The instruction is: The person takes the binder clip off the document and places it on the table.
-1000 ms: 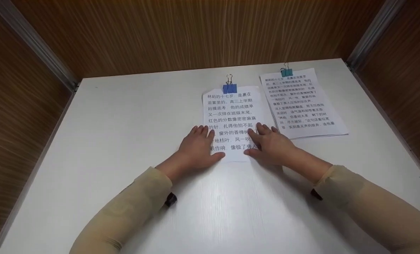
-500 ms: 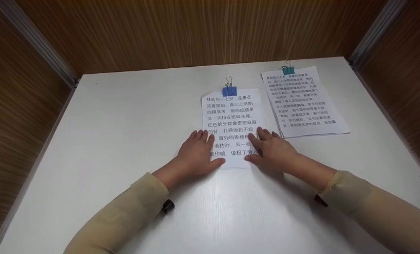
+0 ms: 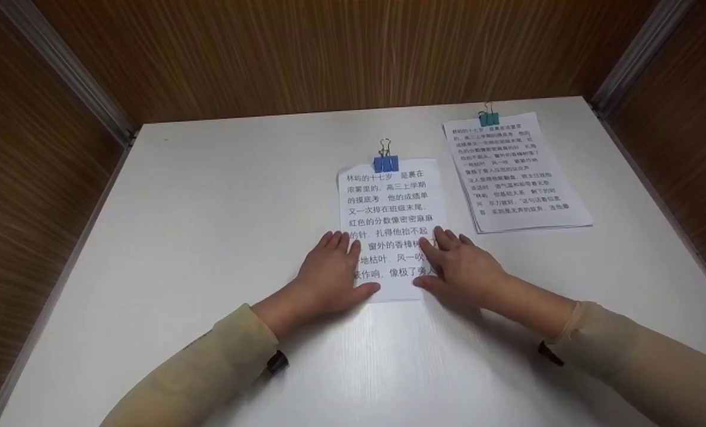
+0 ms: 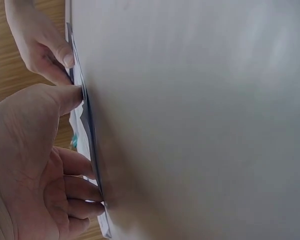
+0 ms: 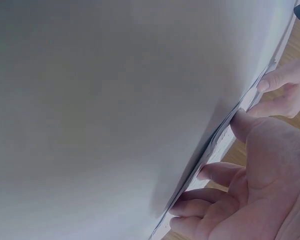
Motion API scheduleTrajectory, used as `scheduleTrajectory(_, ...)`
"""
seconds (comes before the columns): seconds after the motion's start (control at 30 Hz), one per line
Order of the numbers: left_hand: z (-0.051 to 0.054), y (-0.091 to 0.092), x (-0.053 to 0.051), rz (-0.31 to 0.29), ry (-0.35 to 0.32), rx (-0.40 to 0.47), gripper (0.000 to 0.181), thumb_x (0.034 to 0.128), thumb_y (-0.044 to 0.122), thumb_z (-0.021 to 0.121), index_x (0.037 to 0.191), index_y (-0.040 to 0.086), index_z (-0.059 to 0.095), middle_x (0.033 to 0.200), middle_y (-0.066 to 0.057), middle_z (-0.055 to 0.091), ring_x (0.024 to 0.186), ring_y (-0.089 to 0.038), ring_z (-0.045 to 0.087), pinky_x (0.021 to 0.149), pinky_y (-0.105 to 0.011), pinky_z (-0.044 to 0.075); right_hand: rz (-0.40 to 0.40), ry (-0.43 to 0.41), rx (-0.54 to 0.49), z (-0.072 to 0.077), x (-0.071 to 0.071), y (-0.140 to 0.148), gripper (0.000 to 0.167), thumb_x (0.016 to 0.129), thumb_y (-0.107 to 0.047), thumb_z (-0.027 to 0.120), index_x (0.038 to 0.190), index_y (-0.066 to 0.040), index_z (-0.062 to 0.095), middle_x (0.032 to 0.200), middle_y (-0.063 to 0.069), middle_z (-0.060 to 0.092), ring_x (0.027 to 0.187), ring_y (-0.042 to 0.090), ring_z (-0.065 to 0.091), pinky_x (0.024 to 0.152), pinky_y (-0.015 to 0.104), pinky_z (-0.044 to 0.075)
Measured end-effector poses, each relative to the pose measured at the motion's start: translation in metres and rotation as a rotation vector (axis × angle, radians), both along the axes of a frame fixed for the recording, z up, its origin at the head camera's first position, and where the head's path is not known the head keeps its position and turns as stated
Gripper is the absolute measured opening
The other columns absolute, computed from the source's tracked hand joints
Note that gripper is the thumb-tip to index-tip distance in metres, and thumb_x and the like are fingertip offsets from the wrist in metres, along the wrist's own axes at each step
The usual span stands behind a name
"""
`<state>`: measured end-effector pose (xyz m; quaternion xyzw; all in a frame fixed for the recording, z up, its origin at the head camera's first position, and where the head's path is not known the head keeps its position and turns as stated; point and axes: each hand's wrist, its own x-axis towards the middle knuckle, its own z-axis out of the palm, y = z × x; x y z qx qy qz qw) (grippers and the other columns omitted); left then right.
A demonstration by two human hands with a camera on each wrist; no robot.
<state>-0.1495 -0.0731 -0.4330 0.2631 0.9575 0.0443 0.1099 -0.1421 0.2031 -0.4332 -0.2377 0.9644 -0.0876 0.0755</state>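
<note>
Left fingers [image 3: 355, 251]: index, middle, ring and little extended and lightly bent, side by side along the stack's 9 o'clock edge; thumb spread off toward 3, tip on the bottom margin. Right fingers [image 3: 431, 250]: mirror of that on the 3 o'clock edge, small gap after the index, thumb pointing to 9, tip on the bottom margin too. Thumb tips near each other, not touching. Neither set is clamped on anything, contact only; both wrist views show fingertips against the paper edge. Left hand [image 3: 328, 274] sits at 8 o'clock of the blue-clipped stack [image 3: 390, 219], right hand [image 3: 473, 271] at 4. Stack lies flat near mid-worktop, long axis about 12 to 6, large Chinese print face up. Blue binder clip [image 3: 386, 164] bites its 12 o'clock edge, wire handle up toward 12. Teal-clipped stack [image 3: 510, 178] lies at 2 o'clock of the first, well apart from the right hand, rotated a bit toward 11–5, smaller print; teal binder clip [image 3: 489, 119] on its top edge. Beige sleeves [image 3: 204, 362] run out to 7 and 5. Below it all, white worktop [image 3: 222, 196]; wood-grain back panel [image 3: 353, 53] at 12, side panels [image 3: 15, 178] at 9 and 3.
</note>
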Motion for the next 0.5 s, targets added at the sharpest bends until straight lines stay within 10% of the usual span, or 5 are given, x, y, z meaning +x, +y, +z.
scheduleTrajectory(0.5, -0.002, -0.006, 0.022, -0.013, 0.016, -0.003, 0.095, 0.1013, 0.070, 0.049, 0.157, -0.007, 0.044, 0.161, -0.032, 0.041, 0.155, -0.043, 0.034, 0.129, -0.051, 0.020, -0.004, 0.002, -0.038, 0.000, 0.021, -0.002, 0.078, 0.098, -0.051, 0.073, 0.155, -0.003, 0.053, 0.159, 0.035, 0.042, 0.147, 0.052, 0.042, 0.121, 0.062, 0.033)
